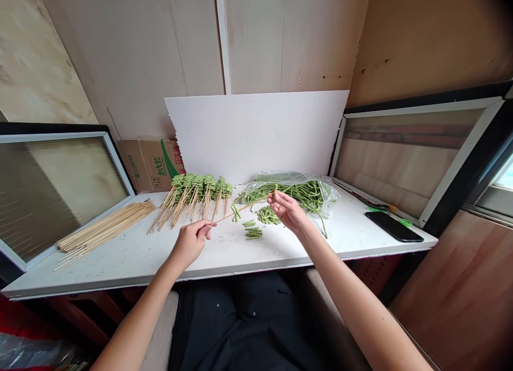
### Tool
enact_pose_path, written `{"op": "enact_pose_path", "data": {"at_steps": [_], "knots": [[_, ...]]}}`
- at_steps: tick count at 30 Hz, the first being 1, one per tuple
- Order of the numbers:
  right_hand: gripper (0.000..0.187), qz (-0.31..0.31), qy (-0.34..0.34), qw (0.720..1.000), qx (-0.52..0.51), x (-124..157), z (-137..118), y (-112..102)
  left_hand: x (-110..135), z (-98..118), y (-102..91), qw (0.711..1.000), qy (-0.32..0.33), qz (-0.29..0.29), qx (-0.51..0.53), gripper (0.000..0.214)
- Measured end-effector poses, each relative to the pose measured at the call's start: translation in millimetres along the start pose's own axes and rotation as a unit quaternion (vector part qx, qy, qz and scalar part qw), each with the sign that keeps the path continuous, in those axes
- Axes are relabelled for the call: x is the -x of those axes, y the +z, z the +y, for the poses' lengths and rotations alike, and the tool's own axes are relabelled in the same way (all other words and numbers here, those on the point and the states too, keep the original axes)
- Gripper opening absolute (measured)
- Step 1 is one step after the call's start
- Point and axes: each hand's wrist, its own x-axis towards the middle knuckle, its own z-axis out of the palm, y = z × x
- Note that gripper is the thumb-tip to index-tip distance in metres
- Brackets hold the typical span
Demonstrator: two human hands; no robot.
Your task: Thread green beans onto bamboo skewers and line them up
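While the left hand (193, 238) pinches a stick (235, 213) pointing to two o'clock, the right hand (287, 209) pinches a bean piece (275, 188) by its far end, with cut beans (254, 234) at eight o'clock from that hand.

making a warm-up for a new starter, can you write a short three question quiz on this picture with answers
1. True or false: the left hand is empty.
2. Which lies near the right end of the white table?
A) the cardboard box
B) the black phone
C) the loose skewers
3. Fill in: the long green beans at the back lie partly in a clear plastic ____.

Key
1. False; it holds a thin skewer, while the right hand pinches a cut green piece.
2. B
3. bag
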Motion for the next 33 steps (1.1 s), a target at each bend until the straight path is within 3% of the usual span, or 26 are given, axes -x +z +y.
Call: {"op": "enact_pose_path", "data": {"at_steps": [10, 23, 33], "knots": [[0.028, 0.022, 0.006, 1.0, 0.001, -2, 4, -3, 0, -4, -0.8, 1.0, -0.011, 0.013, 0.008, 0.036], [0.033, 0.044, -0.002, 0.998, 0.052, -2, 10, 7, -3, -3, -20.4, 0.998, -0.012, 0.057, -0.019, 0.033], [0.03, 0.016, 0.004, 0.998, 0.065, 4, 4, 18, -4, -9, -24.9, 0.998, -0.019, 0.064, -0.014, 0.034]]}}
